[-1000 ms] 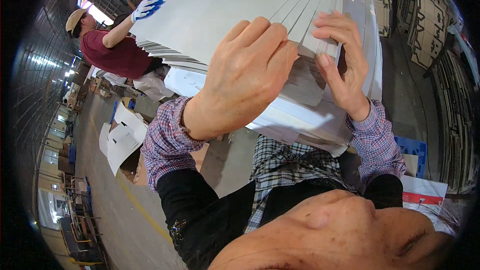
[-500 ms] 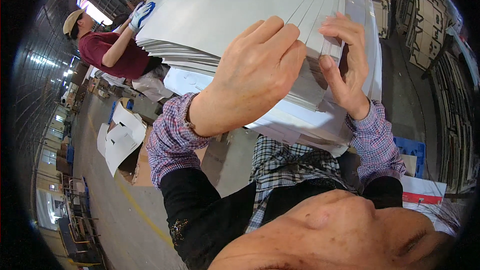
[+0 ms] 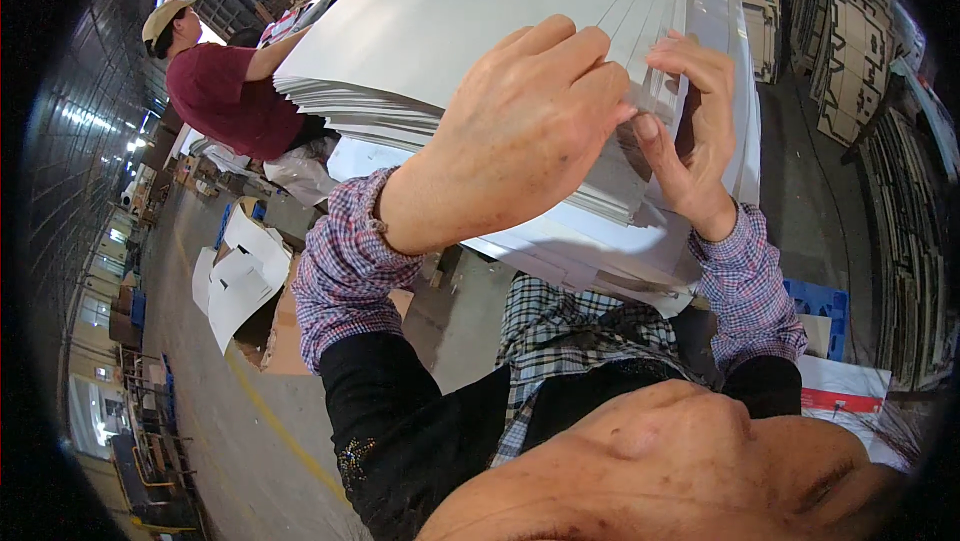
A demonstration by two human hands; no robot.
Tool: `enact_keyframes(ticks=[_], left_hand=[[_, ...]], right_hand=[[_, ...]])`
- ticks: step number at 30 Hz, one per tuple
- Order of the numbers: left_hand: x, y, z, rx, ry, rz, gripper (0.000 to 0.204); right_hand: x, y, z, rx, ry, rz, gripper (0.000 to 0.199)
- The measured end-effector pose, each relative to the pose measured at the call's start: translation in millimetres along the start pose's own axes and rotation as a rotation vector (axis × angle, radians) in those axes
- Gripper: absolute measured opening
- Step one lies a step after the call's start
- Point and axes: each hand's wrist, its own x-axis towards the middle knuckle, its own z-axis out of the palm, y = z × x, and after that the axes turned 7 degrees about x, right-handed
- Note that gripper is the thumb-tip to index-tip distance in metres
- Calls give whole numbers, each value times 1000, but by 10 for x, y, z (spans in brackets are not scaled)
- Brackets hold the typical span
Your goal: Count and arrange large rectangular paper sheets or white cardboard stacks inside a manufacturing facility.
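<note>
Clamping near-R corner of fanned sheets (image 3: 430, 31) w/ R hand (image 3: 704, 141); w/ L hand (image 3: 525, 126) curled just left, can't tell if pinching.

No words, numbers or signs could be read on the stacked white sheets (image 3: 400, 26). On the white panel (image 3: 852, 378) with a red band (image 3: 830, 400), any print was too small to make out.

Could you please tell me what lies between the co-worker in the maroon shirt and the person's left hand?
In the head view, a stack of large pale sheets lies between the co-worker and the left hand.
</note>
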Motion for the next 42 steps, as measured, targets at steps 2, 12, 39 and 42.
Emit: enact_keyframes(ticks=[2, 12, 39, 42], left_hand=[[13, -3, 22, 28, 11, 9, 18], [134, 41, 176, 329, 72, 61, 20], [-3, 26, -76, 221, -74, 40, 18], [24, 16, -60, 332, 11, 65, 17]], right_hand=[[-8, -5, 11, 4, 37, 15, 42], [56, 0, -16, -106, -113, -136, 29], [36, -82, -20, 73, -57, 46, 34], [36, -91, 7, 77, 44, 67, 37]])
